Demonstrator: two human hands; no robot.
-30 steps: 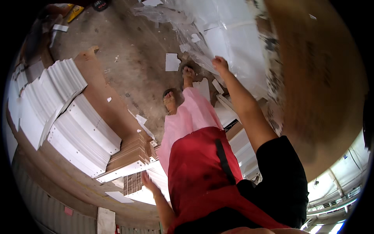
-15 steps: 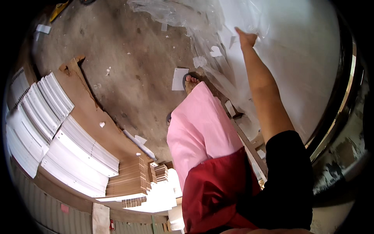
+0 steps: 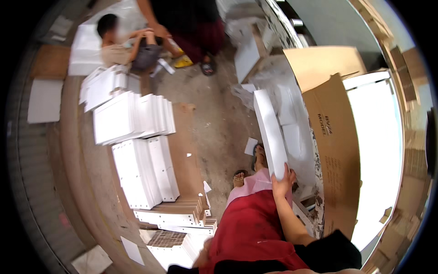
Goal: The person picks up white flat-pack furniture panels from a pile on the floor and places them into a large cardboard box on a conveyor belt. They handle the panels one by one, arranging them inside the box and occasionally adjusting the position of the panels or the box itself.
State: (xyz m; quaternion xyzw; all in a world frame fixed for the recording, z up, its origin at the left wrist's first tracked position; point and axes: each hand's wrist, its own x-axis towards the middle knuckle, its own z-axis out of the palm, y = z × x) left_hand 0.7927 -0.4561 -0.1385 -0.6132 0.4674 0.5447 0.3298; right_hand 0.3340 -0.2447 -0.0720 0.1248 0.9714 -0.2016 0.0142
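Note:
My right hand [image 3: 283,179] grips the near end of a long white foam-like strip [image 3: 268,128], with the thumb on its face and the fingers around the edge. The strip leans away from me, beside a clear plastic bag [image 3: 299,98] with white pieces in it. At the lower edge, left of my red apron [image 3: 253,223], a blurred part of my left hand [image 3: 203,254] shows. Its fingers are hidden. The white stacked panels [image 3: 182,253] lie nearest to it.
Rows of white panels [image 3: 137,171] stand on flattened cardboard [image 3: 184,160] at the left. An open brown carton [image 3: 335,169] is at the right. Farther off, one person [image 3: 121,50] sits by white panels and another person [image 3: 189,27] stands. Paper scraps lie on the concrete floor.
My right hand, stretched far out over the white plastic before, is now drawn back and holds the white strip. The view has swung, bringing two people and the carton into sight.

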